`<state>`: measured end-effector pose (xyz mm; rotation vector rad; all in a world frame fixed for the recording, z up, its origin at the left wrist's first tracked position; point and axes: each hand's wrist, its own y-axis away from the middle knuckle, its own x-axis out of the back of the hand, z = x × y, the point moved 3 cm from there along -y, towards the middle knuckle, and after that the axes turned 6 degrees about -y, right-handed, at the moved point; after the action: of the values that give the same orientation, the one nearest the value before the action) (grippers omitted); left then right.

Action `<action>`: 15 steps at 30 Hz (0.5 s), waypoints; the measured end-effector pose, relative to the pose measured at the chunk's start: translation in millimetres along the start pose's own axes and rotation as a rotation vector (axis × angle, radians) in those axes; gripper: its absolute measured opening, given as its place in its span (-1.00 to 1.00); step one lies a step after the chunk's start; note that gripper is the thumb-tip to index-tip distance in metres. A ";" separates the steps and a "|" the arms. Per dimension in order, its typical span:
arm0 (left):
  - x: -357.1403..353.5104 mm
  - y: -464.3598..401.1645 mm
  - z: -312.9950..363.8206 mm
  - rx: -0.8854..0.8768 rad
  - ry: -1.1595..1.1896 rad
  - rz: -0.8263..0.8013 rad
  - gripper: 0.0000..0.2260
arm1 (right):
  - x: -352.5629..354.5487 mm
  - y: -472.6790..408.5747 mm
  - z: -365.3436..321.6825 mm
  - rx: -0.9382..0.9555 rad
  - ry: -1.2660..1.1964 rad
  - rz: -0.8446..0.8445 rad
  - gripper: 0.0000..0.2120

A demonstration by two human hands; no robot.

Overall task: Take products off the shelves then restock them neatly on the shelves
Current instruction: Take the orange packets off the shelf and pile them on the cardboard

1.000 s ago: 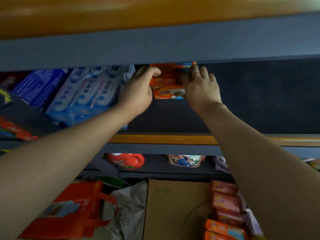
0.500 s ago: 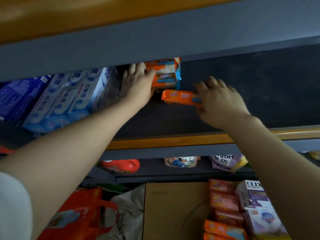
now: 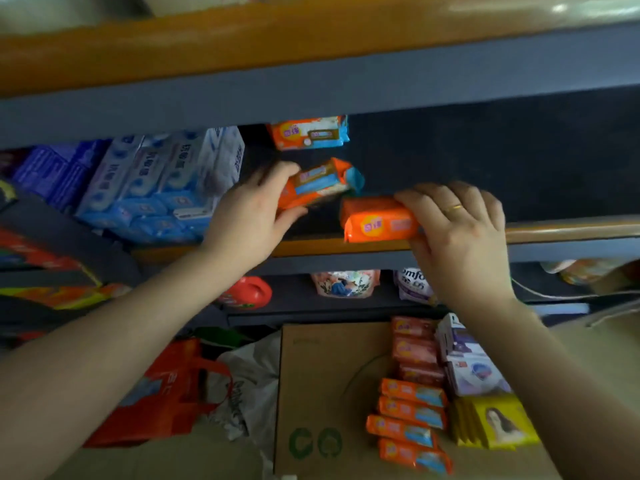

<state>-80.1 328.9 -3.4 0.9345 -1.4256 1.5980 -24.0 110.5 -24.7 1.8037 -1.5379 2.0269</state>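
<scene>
My left hand (image 3: 252, 216) grips an orange and blue soap pack (image 3: 320, 183), tilted, above the dark shelf (image 3: 519, 161). My right hand (image 3: 457, 230) holds a second orange soap pack (image 3: 379, 220) at the shelf's orange front edge (image 3: 571, 230). A third orange pack (image 3: 310, 132) lies further back on the shelf, partly hidden under the upper shelf beam. On a cardboard box (image 3: 318, 393) below lie several more orange soap packs (image 3: 412, 420).
Blue and white boxed products (image 3: 162, 181) fill the shelf's left side. On the box lie white and purple soap boxes (image 3: 467, 362) and yellow packs (image 3: 498, 424). A red bag (image 3: 166, 393) and a white plastic bag (image 3: 249, 386) sit left of it. Pouches (image 3: 344, 284) stand on the lower shelf.
Both hands have drawn back from the stack toward the shelf front. My left hand has taken one pack off the stack; my right hand has pulled its pack to the front edge.
</scene>
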 end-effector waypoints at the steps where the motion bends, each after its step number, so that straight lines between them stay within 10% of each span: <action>1: 7.7 13.1 6.2 0.046 0.071 -0.007 -0.58 | 11.9 9.7 -5.1 -0.021 -0.045 -0.013 -0.67; 9: 15.9 105.9 46.0 0.425 0.520 -0.216 -0.71 | 31.8 93.0 -44.7 -0.812 -0.733 -0.371 -0.72; 15: -0.4 148.9 81.4 1.104 1.399 -0.559 -0.81 | 26.6 129.3 -78.3 -1.600 -1.623 -0.294 -0.72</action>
<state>-213.0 238.5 -57.9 0.3821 0.6865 1.8207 -166.4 80.5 -73.4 2.0512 -1.6105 -1.2235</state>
